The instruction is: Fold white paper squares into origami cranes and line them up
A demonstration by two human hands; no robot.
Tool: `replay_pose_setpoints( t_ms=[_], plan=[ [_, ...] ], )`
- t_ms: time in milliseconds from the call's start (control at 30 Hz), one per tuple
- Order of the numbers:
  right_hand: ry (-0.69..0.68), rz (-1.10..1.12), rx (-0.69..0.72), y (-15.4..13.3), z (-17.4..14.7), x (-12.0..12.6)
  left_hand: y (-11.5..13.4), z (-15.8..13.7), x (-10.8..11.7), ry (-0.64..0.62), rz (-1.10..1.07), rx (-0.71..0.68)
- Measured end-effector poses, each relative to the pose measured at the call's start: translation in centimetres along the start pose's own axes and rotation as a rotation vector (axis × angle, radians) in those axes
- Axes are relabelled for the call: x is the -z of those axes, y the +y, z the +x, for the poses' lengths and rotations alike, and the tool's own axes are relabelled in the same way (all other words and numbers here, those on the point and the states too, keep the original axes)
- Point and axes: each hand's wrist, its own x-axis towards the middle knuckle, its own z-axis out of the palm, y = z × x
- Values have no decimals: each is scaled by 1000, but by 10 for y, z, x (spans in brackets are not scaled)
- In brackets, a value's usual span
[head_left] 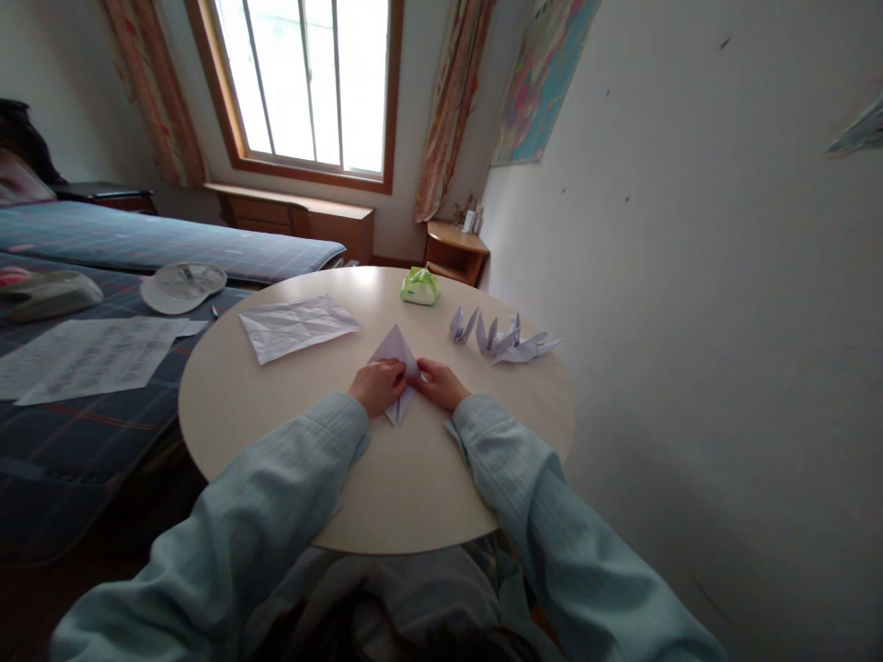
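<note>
A sheet of pale folded paper (395,343), diamond-shaped with a point at the far end and a narrower split point near me, lies on the round table (407,487). My left hand (378,383) is closed on its left side, fingers curled over the middle. From the right, my right hand (441,384) pinches the opposite edge, thumb and fingers together. The hands nearly meet over the paper and hide its middle folds. Several folded paper cranes (521,348) stand in a row to the right, apart from my hands.
A creased flat paper sheet (298,328) lies at the table's left. At the far edge sits a green tissue pack (419,286). Left of the table, a bed (83,460) bears printed sheets (103,363) and a white cap (183,287). A white wall (690,368) rises close on the right.
</note>
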Motion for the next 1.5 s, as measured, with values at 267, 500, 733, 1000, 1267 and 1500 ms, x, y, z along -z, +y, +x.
replay_pose_setpoints(
  t_ms=[267,500,733,1000,1267,1500],
  plan=[
    [47,-76,-28,0,1,-2,-3,0,-3,1,-30,-21],
    [109,-149,-87,2,1,-2,-2,0,-2,14,-27,12],
    [127,-46,-107,4,2,-2,0,-1,0,1,9,46],
    [122,-71,-107,3,2,-1,-1,-2,-1,20,-10,72],
    [107,-44,-131,1,2,-2,-2,0,-3,103,-147,105],
    [126,-59,-151,1,2,-1,-6,0,0,308,-153,83]
  ],
)
